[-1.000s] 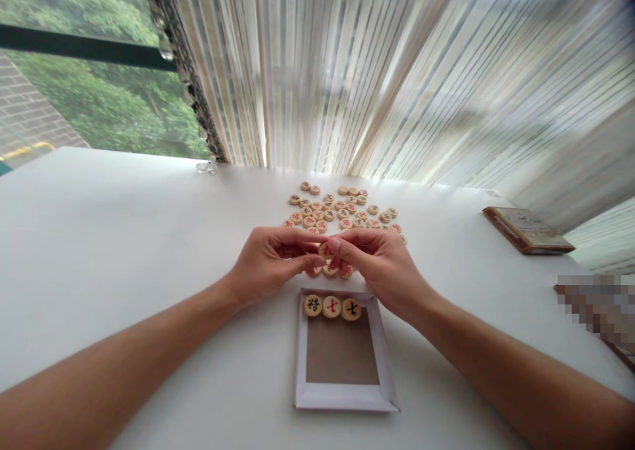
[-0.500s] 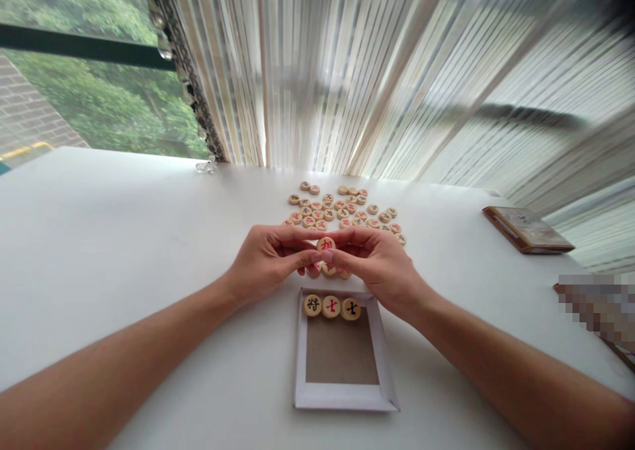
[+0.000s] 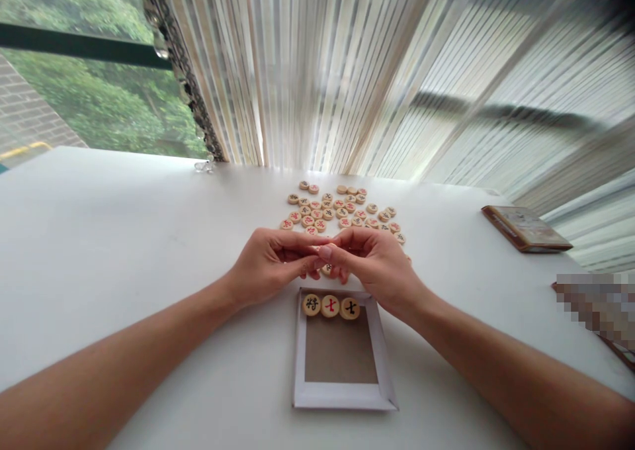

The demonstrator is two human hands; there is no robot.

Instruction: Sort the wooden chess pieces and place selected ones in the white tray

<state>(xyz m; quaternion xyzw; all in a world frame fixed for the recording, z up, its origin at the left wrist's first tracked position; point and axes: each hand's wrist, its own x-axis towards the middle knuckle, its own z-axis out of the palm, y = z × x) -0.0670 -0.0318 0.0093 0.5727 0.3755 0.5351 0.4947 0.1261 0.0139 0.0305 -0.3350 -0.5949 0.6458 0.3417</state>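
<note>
Between the fingertips of both hands, a round wooden xiangqi piece [image 3: 321,248] is held just beyond the tray's far edge; fingers cover most of it. My left hand [image 3: 272,261] is closed with its thumb and forefinger on one side of the piece. From the other side, my right hand [image 3: 380,261] pinches it, thumb across the front. Below them a shallow white tray [image 3: 342,396] with a brown bottom lies on the table. Along its far wall sit three pieces in a row: a black-marked one [image 3: 311,305], a red-marked one [image 3: 330,306] and another black-marked one [image 3: 350,308].
Many loose xiangqi pieces [image 3: 342,214] are spread over the white table [image 3: 149,238] beyond my hands, partly hidden by them. A flat brown box [image 3: 528,229] lies at the right. Clear crystal-like bits [image 3: 204,167] rest by the far edge, near the string curtain [image 3: 317,73].
The piece between my fingers has tilted, so its red-marked face, plain before, is now mostly out of sight. My hands stay in nearly the same place.
</note>
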